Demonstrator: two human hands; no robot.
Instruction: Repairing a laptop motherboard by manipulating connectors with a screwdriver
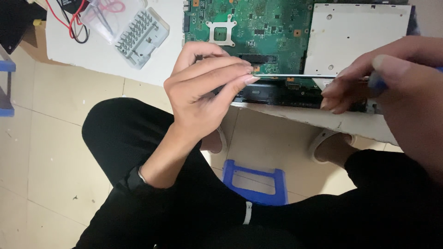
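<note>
An opened laptop lies on a white table (106, 57), showing a green circuit board (267, 27) and a silver metal drive plate (355, 34). My right hand (401, 87) grips a screwdriver (295, 76) by its blue handle; the thin metal shaft runs left across the laptop's near edge. My left hand (205, 90) pinches the shaft's tip between thumb and fingertips, just above the laptop's black front edge (277, 94).
A clear plastic case of screwdriver bits (138, 34) sits at the table's left, with red and black wires (74, 20) behind it. Below are my black-trousered legs, a blue plastic stool (254, 182) and a tiled floor.
</note>
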